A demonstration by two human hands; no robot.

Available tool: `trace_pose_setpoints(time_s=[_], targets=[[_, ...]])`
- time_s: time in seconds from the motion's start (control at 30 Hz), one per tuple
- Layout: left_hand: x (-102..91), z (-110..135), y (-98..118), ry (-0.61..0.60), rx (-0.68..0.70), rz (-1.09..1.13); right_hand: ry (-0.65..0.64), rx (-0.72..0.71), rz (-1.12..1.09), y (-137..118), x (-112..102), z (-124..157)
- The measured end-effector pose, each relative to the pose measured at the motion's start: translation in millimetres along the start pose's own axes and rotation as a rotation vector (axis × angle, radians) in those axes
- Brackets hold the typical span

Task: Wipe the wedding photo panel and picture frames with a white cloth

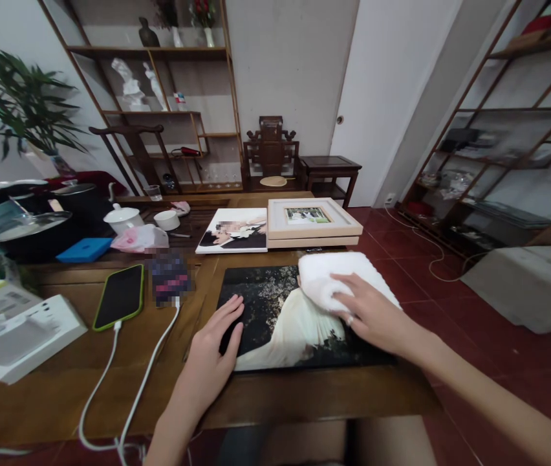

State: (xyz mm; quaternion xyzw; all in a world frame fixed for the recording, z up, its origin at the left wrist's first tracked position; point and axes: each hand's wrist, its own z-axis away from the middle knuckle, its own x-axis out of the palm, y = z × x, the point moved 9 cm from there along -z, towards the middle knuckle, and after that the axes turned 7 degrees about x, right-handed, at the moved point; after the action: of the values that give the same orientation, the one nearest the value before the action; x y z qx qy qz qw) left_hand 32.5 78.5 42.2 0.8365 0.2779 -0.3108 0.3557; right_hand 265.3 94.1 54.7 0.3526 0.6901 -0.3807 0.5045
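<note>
Pressing flat, fingers spread and gripping nothing, the left hand steadies a large photo print at the surface's near edge. The right hand lies open-palmed atop a white cloth on the print's far right corner.

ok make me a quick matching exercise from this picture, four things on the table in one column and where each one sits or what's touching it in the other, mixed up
Things:
1. white cloth
2. large photo print
3. phone in green case
4. wooden picture frame

Places or states:
A. lies screen up with a white cable plugged in
B. stands stacked at the table's far edge
C. pressed under the right hand
D. held flat at its left edge by the left hand

Pairs: 1-C, 2-D, 3-A, 4-B
</note>
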Motion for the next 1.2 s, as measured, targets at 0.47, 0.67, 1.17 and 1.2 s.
trace_pose_setpoints(time_s=[0.47,0.67,1.17,1.2], targets=[[0.4,-1,3,-0.035,0.033,-0.028,-0.093,-0.129,-0.117,-25,5,34],[0.5,-1,2,-0.043,0.033,-0.032,0.036,-0.129,-0.08,16,4,-39],[-0.4,-2,4,-0.029,0.085,-0.098,0.088,-0.328,-0.079,-64,10,98],[-0.3,-2,4,-0.028,0.092,-0.098,0.093,-0.344,-0.082,-68,10,101]])
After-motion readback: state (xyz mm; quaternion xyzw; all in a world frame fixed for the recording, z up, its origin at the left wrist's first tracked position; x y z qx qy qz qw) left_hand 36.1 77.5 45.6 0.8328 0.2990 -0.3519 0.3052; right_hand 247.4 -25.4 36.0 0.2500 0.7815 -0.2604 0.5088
